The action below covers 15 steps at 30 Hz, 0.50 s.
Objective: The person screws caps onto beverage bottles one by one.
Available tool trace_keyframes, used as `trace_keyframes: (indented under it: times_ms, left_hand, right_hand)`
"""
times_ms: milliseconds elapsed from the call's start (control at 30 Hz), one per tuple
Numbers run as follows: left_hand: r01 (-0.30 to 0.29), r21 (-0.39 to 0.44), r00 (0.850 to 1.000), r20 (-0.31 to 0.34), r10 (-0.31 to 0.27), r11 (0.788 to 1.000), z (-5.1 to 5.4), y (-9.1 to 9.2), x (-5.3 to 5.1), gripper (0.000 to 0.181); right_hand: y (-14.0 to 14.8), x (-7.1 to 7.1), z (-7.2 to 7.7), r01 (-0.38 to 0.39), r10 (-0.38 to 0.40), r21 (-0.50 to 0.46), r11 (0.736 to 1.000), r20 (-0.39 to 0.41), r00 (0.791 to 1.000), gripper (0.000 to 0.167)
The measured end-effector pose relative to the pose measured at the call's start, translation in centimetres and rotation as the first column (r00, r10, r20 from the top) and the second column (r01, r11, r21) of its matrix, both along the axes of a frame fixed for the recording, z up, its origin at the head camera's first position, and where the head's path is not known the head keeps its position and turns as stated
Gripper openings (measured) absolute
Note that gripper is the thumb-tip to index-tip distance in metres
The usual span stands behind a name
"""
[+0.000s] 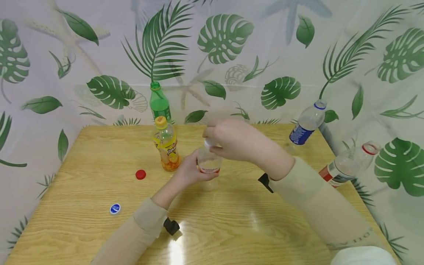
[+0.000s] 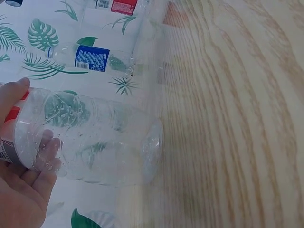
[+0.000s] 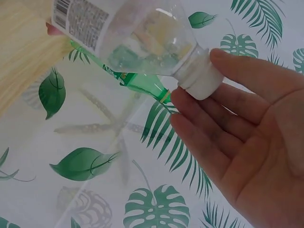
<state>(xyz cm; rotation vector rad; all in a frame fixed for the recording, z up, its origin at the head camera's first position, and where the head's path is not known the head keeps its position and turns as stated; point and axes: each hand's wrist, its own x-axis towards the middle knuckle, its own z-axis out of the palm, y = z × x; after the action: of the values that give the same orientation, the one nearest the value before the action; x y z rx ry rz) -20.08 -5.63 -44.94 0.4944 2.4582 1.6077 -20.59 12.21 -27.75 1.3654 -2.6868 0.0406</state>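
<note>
Near the middle of the table, a clear plastic bottle (image 1: 209,160) with a red-and-white label stands raised off the tabletop. My left hand (image 1: 191,171) grips it around the label. In the left wrist view, the bottle's transparent lower part (image 2: 90,137) extends past my fingers, with droplets inside. My right hand (image 1: 236,141) is at the top, pinching the white cap (image 3: 202,78) between thumb and fingers. The cap sits on the bottle neck. Left of the bottle are an orange-tinted drink bottle (image 1: 168,151) with a yellow cap and a green bottle (image 1: 160,105) without one.
A blue-labelled bottle (image 1: 302,129) and a red-labelled bottle (image 1: 344,165) stand uncapped along the right edge. On the left of the wooden table (image 1: 82,158) lie a red cap (image 1: 140,174) and a blue-and-white cap (image 1: 115,209). Leaf-patterned cloth (image 1: 225,95) lines the back.
</note>
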Motion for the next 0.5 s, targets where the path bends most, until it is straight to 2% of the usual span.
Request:
trace_keyframes:
  times_ms: [333, 500]
  left_hand:
    - [-0.013, 0.01, 1.0, -0.005, 0.013, 1.0, 0.09, 0.01, 0.07, 0.069]
    - [-0.013, 0.01, 1.0, -0.007, 0.013, 1.0, 0.13, 0.06, 0.14, 0.069]
  right_hand:
    - [-0.05, -0.28, 0.64, 0.055, -0.055, 0.003, 0.998, 0.101, 0.993, 0.014]
    - [-0.01, -0.27, 0.6, 0.065, -0.064, -0.01, 0.998, 0.096, 0.993, 0.011]
